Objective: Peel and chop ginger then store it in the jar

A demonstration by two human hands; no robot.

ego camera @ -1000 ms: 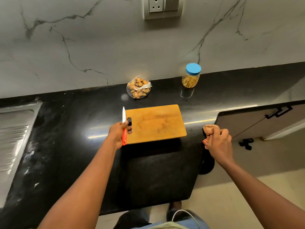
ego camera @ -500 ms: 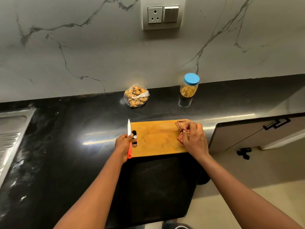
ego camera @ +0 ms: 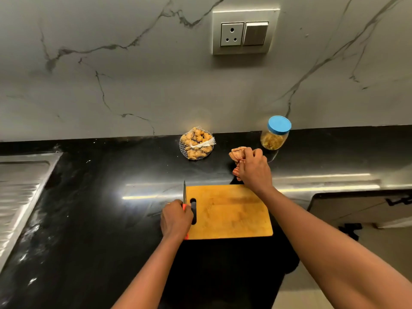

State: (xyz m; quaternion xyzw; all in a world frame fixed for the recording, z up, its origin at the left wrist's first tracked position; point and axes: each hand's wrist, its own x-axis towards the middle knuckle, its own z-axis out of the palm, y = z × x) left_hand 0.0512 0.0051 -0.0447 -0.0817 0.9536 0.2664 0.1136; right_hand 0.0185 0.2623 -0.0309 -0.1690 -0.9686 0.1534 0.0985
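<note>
Left hand (ego camera: 176, 219) grips the knife (ego camera: 184, 192) ready beside the board (ego camera: 231, 215); right hand (ego camera: 254, 172) clutches a cloth (ego camera: 237, 153) beyond it, likely clearing space.

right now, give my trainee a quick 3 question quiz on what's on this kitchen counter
1. True or false: the jar has its blue lid on.
2. Which hand grips the knife? A left, B right, C neither.
3. Fill in: the net bag of ginger lies on the ____, beyond the cutting board.

Key
1. True.
2. A, the left hand.
3. counter.
</note>
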